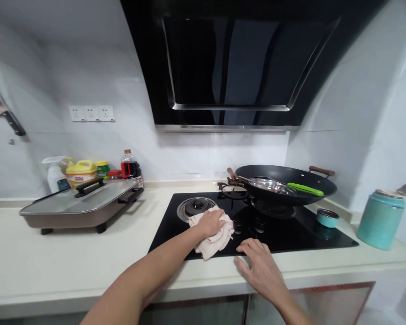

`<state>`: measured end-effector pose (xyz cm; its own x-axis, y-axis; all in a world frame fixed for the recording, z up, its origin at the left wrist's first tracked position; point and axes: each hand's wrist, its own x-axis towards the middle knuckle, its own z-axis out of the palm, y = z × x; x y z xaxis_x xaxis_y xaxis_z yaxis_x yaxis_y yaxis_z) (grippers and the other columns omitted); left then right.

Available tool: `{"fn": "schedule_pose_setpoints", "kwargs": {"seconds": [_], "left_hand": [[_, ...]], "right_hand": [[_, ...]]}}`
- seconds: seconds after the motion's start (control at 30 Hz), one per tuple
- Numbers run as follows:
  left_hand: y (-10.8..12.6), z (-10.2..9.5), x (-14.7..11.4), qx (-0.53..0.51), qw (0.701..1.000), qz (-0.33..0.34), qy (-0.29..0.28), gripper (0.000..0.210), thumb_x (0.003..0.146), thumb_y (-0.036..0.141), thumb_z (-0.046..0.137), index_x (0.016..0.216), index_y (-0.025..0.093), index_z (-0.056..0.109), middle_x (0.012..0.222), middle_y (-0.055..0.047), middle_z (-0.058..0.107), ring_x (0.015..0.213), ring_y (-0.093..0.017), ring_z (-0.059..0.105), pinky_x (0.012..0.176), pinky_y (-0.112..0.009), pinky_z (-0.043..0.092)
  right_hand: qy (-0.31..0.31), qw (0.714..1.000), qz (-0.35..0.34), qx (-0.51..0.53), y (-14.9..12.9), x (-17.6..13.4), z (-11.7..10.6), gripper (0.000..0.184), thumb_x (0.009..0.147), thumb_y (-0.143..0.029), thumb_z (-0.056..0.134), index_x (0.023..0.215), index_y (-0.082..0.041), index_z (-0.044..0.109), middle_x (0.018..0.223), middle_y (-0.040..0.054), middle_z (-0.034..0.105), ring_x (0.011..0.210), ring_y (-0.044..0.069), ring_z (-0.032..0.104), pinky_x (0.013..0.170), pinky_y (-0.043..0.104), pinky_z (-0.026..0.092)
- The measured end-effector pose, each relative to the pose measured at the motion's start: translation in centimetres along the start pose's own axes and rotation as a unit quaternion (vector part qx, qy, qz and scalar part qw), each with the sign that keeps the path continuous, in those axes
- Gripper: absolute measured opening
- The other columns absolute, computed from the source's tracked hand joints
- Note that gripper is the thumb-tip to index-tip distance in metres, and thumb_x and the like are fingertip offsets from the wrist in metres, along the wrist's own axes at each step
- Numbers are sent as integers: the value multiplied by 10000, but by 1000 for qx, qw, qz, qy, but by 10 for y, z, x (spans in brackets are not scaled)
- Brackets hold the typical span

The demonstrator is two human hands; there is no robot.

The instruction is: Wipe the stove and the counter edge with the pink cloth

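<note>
Cloth (212, 234) lies bunched on the black glass hob (291, 237), just near of the left burner (196, 206), and the left hand (209, 222) presses down on it from above, fingers curled over the folds so that its grip is pinching the beige fabric against the glass. The left forearm reaches in from the near left across the pale counter (71, 257). The right hand (257, 264) rests flat at the near edge of the hob, fingers spread and lying on the surface, its grip holding nothing; it sits just right of the cloth without touching it.

On the right burner stands a black wok (287, 184) with a wooden handle on its far right side, and inside it lie a metal lid or plate and a green-handled utensil (305, 188). A small teal dish (327, 218) sits on the hob's right edge, and a tall teal canister (380, 220) stands on the counter further right. At the left, an electric grill pan (81, 208) with a glass lid sits on the counter, with bottles (98, 170) lined up behind it against the white wall. A black extractor hood (230, 67) hangs above the hob.
</note>
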<state>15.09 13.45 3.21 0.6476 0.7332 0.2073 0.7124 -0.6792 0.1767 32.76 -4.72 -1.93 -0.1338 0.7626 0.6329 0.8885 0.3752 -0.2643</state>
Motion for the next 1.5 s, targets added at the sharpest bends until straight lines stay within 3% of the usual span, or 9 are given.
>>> {"fn": "schedule_pose_setpoints", "kwargs": {"seconds": [0.17, 0.23, 0.37, 0.5, 0.6, 0.73, 0.97, 1.27, 1.5], "left_hand": [[6, 16, 69, -12, 998, -8, 61, 462, 992, 385, 539, 1379, 139, 595, 1604, -185, 451, 1432, -290, 513, 1214, -414, 392], [10, 22, 94, -19, 998, 18, 64, 389, 994, 377, 552, 1286, 153, 678, 1511, -158, 547, 1370, -257, 562, 1202, -370, 408], [18, 30, 133, -31, 995, 84, 46, 308, 998, 401, 573, 1119, 222, 792, 1265, -81, 732, 1301, -223, 588, 1196, -351, 413], [27, 37, 154, -34, 992, 117, 13, 372, 1009, 486, 537, 1153, 275, 808, 1409, -36, 690, 1332, -205, 574, 1197, -328, 390], [38, 38, 162, -28, 992, 118, -26, 499, 963, 670, 512, 1259, 361, 767, 1510, -1, 621, 1411, -261, 508, 1237, -425, 330], [54, 32, 163, -10, 991, 106, -86, 795, 796, 890, 518, 1430, 425, 634, 1638, -22, 483, 1527, -377, 333, 1252, -629, 203], [51, 14, 137, 17, 971, 113, -210, 968, 786, 903, 475, 1621, 431, 353, 1779, -27, 166, 1629, -368, 60, 1249, -701, -32], [18, 12, 120, 1, 987, 87, -136, 809, 834, 827, 564, 1536, 430, 498, 1725, -46, 337, 1597, -376, 227, 1257, -673, 118], [5, 11, 68, 14, 995, 53, -84, 508, 1036, 559, 388, 1491, 410, 558, 1682, -28, 421, 1566, -306, 316, 1294, -587, 115]], "right_hand": [[18, 1000, 8, 19, -1, 2, 2, 90, 936, -211, 636, 1018, -233, 665, 1056, 37, 650, 1008, 228, 582, 916, 426, 424], [27, 999, 14, 26, -1, 3, 2, 93, 921, -200, 650, 1006, -234, 666, 1040, 32, 651, 995, 224, 578, 906, 419, 423], [29, 999, 20, 35, -1, 4, 2, 121, 897, -197, 679, 1009, -242, 674, 1033, 24, 653, 991, 225, 574, 896, 411, 421], [21, 999, 23, 38, 0, 5, 1, 151, 884, -199, 696, 1025, -248, 674, 1053, 22, 659, 1003, 229, 572, 907, 415, 416], [15, 999, 26, 38, 1, 6, 1, 158, 880, -198, 700, 1026, -249, 672, 1050, 28, 666, 1001, 232, 573, 905, 415, 417], [12, 999, 29, 32, 1, 6, 0, 157, 888, -192, 685, 1033, -251, 672, 1065, 33, 673, 1016, 234, 578, 914, 414, 421], [12, 999, 33, 25, -1, 4, -3, 147, 919, -175, 630, 1033, -252, 681, 1085, 41, 682, 1035, 228, 596, 930, 414, 439], [14, 1000, 23, 10, 2, 2, -2, 150, 963, -202, 566, 1046, -247, 682, 1105, 67, 673, 1033, 234, 605, 922, 431, 461], [86, 995, 48, -34, 9, 0, 4, 141, 964, -277, 583, 1043, -218, 684, 1237, 117, 604, 1197, 281, 562, 982, 461, 454]]}}
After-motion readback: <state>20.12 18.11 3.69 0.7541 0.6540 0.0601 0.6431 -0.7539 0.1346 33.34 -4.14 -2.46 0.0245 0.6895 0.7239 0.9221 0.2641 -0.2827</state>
